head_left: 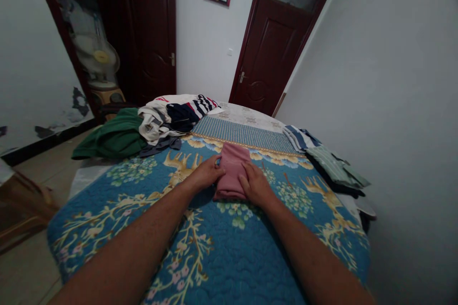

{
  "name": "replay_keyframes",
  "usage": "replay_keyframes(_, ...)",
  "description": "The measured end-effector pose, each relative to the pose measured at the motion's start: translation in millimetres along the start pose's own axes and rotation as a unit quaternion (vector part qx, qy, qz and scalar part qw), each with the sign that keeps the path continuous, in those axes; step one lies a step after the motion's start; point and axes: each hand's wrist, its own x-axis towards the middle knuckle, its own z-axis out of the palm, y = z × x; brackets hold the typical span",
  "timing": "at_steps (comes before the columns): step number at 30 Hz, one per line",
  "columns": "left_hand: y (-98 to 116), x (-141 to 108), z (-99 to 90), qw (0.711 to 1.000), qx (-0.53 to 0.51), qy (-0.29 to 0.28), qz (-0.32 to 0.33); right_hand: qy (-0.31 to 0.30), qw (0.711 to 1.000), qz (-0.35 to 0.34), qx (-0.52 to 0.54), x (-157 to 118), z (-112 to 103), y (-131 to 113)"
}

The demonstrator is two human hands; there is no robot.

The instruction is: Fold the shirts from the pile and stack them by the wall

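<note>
A pink garment (pixel 233 164), folded into a compact rectangle, lies in front of me on a blue patterned quilt (pixel 229 257). Its exact kind cannot be made out from the folds. My left hand (pixel 208 172) grips its left edge, with thumb and fingers closed at the side. On the opposite edge, my right hand (pixel 256 184) holds the cloth, its thumb and fingers resting over the top. A rolled or layered fold shows at the garment's near end.
A loose heap at the far left includes a green garment (pixel 114 136) and a striped garment (pixel 202 107). Along the right edge lie folded clothes, among them a pale green striped garment (pixel 332 164) and a blue-and-white one (pixel 300 138). A wooden chair (pixel 25 205) stands left.
</note>
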Motion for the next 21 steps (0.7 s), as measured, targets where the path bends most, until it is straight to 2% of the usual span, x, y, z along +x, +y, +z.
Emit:
replay_keyframes(5, -13.1, 6.5, 0.6, 0.994, 0.078, 0.051, 0.051, -0.010, 0.998, 0.027, -0.058, -11.9, 19.3, -11.9)
replay_keyframes(10, -8.1, 3.3, 2.7, 0.982, 0.160, 0.072, 0.065, -0.002, 0.997, 0.055, -0.051, -13.9, 22.0, -18.5)
replay_keyframes(12, -2.5, -0.9, 4.4, 0.962, 0.237, 0.101, 0.087, 0.003, 0.998, 0.052, -0.028, -12.2, 21.1, -15.8)
replay_keyframes(15, 8.3, -10.8, 9.7, 0.905, 0.358, 0.144, 0.181, 0.015, 0.998, 0.044, 0.038, -2.3, 13.7, -0.9)
replay_keyframes(16, 12.2, -14.7, 12.5, 0.887, 0.388, 0.133, 0.211, 0.026, 0.996, 0.050, 0.063, 3.0, 9.5, 7.2)
replay_keyframes(18, 18.6, -22.5, 18.8, 0.866, 0.428, 0.072, 0.250, 0.056, 0.990, 0.084, 0.103, 15.8, 0.0, 26.1)
replay_keyframes(21, 21.2, -29.9, 26.9, 0.850, 0.456, -0.027, 0.263, 0.086, 0.978, 0.141, 0.130, 37.9, -11.3, 53.5)
